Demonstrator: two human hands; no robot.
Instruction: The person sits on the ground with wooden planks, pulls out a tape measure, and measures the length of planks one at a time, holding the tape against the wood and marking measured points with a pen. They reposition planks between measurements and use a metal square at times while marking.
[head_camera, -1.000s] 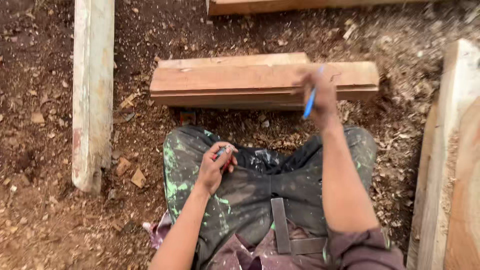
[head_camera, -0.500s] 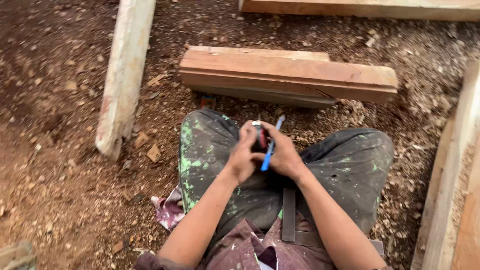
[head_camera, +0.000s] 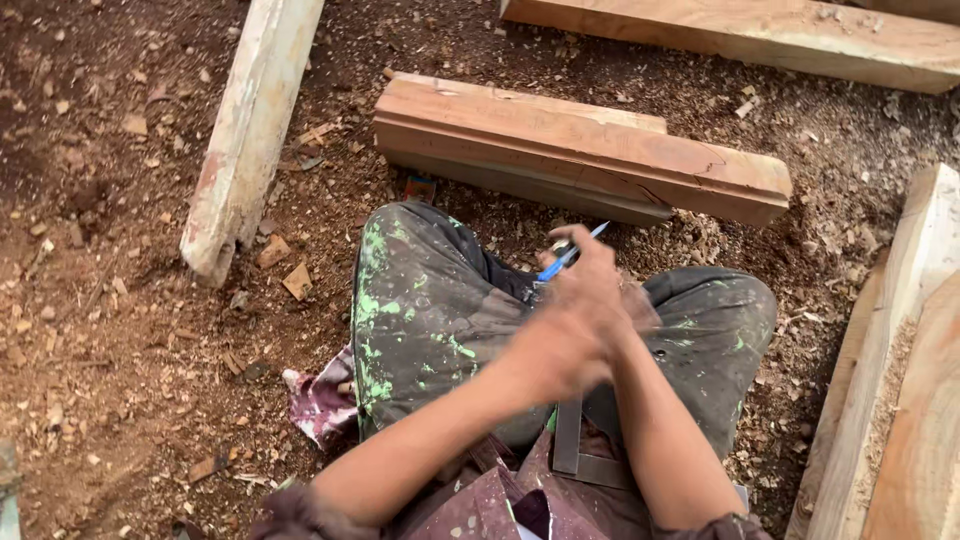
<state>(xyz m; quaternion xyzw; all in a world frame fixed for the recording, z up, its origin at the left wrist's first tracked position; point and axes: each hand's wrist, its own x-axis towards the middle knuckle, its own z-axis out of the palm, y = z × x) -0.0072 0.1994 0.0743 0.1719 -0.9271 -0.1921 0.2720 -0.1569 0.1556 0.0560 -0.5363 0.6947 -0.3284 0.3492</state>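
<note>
A: What's in hand here?

B: Both hands meet over the lap. The right hand (head_camera: 590, 275) is closed around a blue pen (head_camera: 566, 256); the left hand (head_camera: 560, 345) is blurred in front, so I cannot tell its grip.

A: The step?

B: Likely handling the pen between marks. Marking the 1 short reddish wood block (head_camera: 580, 150) ahead would call for a forward reach.

Blue pen (head_camera: 568, 256); grey trousers (head_camera: 430, 310) splattered green; reddish-brown plank (head_camera: 580, 150); whitish pale beam (head_camera: 250, 130).
</note>
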